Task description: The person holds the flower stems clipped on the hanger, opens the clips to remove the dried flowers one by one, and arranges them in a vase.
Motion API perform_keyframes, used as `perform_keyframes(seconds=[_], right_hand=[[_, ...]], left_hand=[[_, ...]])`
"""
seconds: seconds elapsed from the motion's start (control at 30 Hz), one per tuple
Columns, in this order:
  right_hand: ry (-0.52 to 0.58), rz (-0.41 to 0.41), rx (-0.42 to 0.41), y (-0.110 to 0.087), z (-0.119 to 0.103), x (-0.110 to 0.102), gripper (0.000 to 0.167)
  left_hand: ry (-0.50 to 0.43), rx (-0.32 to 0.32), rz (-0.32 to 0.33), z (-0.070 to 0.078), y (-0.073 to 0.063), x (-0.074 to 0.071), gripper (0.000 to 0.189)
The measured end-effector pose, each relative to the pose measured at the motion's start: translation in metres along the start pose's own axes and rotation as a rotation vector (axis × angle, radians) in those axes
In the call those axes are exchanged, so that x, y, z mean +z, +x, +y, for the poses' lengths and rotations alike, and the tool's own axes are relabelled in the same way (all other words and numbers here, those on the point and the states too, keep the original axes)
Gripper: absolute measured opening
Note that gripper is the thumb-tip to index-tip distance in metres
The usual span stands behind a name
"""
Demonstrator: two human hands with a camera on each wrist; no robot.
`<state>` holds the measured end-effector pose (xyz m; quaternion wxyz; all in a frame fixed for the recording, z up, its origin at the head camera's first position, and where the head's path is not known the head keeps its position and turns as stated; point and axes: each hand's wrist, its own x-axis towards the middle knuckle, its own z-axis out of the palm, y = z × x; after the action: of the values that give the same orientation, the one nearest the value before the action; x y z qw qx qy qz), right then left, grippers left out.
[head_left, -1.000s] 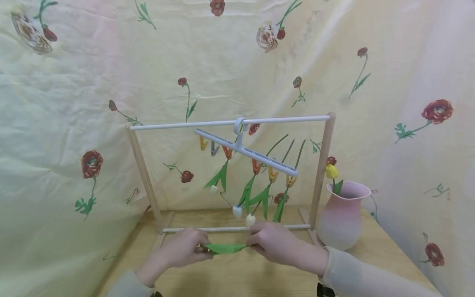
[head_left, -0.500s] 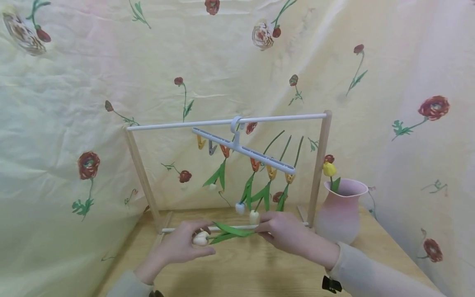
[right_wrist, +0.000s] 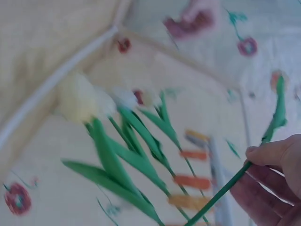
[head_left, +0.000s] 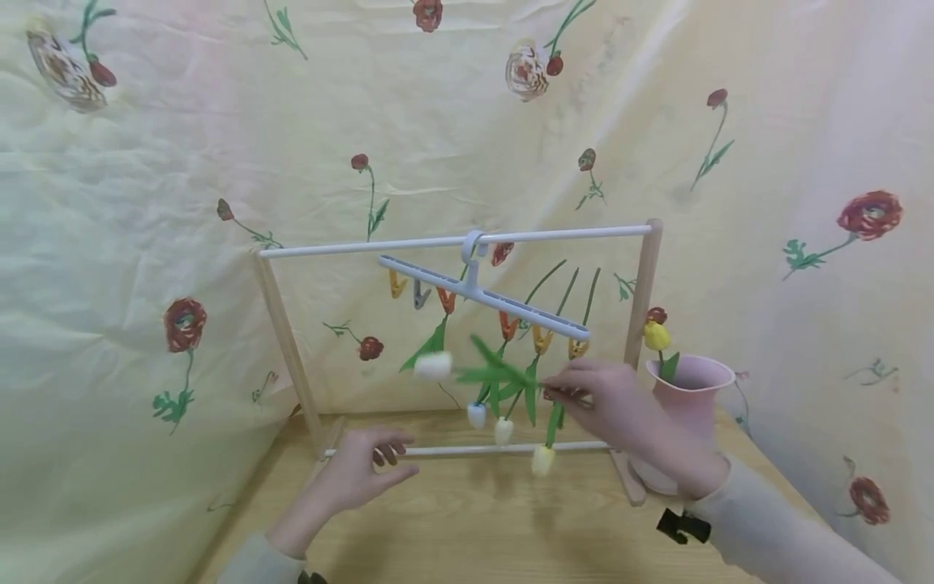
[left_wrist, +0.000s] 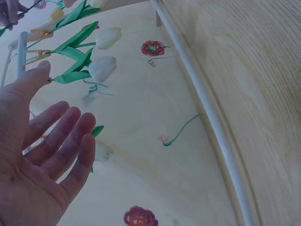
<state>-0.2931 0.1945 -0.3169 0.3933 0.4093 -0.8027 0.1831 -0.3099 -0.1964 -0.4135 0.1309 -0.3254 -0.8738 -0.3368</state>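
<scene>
My right hand (head_left: 613, 410) pinches an artificial white tulip (head_left: 433, 366) by its green stem, and the flower points left in front of the hanger. The right wrist view shows thumb and fingers on that stem (right_wrist: 225, 186). Lower down on the left, my left hand (head_left: 365, 464) is raised above the table with fingers spread and nothing in it; its palm (left_wrist: 47, 165) faces up in the left wrist view. A pale clip hanger (head_left: 474, 294) hangs tilted, its right end lower. Several tulips (head_left: 503, 430) dangle head down from its orange and yellow clips (head_left: 541, 339).
The hanger hooks over the top bar (head_left: 365, 246) of a wooden rack (head_left: 280, 341). A pink-and-white vase (head_left: 689, 397) holding a yellow tulip (head_left: 657, 335) stands on the right, close to my right forearm. A yellow clip (head_left: 396, 283) and a grey clip (head_left: 421, 294) hold nothing.
Both hands held the tulip low over the table. The left fingers have let go of its flower end, and my right hand has lifted it up and right toward the hanger.
</scene>
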Motion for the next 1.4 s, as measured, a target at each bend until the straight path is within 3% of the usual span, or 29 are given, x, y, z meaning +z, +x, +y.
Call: perform_keyframes(seconds=[0.33,0.53,0.7,0.97,1.23,1.4], right_hand=[[0.024,0.382,0.205,0.01,0.04,-0.06,0.026],[-0.034,0.543,0.327,0.005,0.07,-0.079,0.02],[-0.059,0.585,0.443,-0.004,0.089,-0.083,0.019],[-0.057,0.589,0.575,-0.015,0.103,-0.083,0.019],[-0.074,0.563,0.656,-0.026,0.115,-0.08,0.02],[-0.078,0.55,0.665,-0.031,0.116,-0.079,0.021]], left_hand=[[-0.025,-0.015,-0.008,-0.005,-0.004,0.003,0.029],[-0.017,-0.095,0.028,-0.009,0.0,0.009,0.029],[-0.035,-0.189,0.101,-0.01,0.006,0.013,0.028],[-0.071,-0.295,0.331,-0.019,0.022,0.022,0.027],[-0.121,-0.328,0.46,-0.025,0.043,0.033,0.033],[-0.131,-0.328,0.498,-0.028,0.059,0.039,0.046]])
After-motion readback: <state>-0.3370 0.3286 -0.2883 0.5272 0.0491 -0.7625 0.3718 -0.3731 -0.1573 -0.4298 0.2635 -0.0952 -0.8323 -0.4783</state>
